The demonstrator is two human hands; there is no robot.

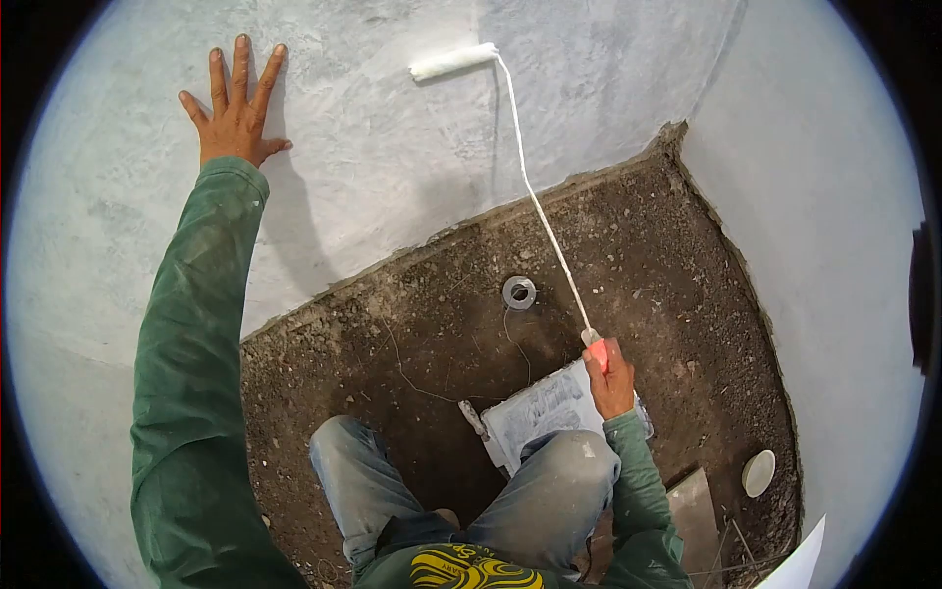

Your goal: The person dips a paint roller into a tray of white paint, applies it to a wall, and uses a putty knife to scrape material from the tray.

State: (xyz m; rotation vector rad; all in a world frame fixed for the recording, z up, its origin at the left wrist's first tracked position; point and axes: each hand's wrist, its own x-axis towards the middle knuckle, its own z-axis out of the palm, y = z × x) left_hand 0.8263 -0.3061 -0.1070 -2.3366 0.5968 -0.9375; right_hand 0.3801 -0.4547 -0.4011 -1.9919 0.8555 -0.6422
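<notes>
My left hand lies spread against the pale, mottled wall, holding nothing. A paint roller with a white sleeve rests at the wall, higher up and right of that hand. Its long, thin, white-coated rod runs down to an orange-red handle, and my right hand is wrapped around it. Just below the right hand is a white, paint-smeared tray, partly hidden by my knee. What lies against the tray's left edge is a small white-and-brown piece I cannot make out.
A grey ring-shaped roll sits on the dirt floor, with thin wire nearby. At the lower right are a round whitish lid or dish, a flat board and thin rods. A second pale wall meets the first at a corner.
</notes>
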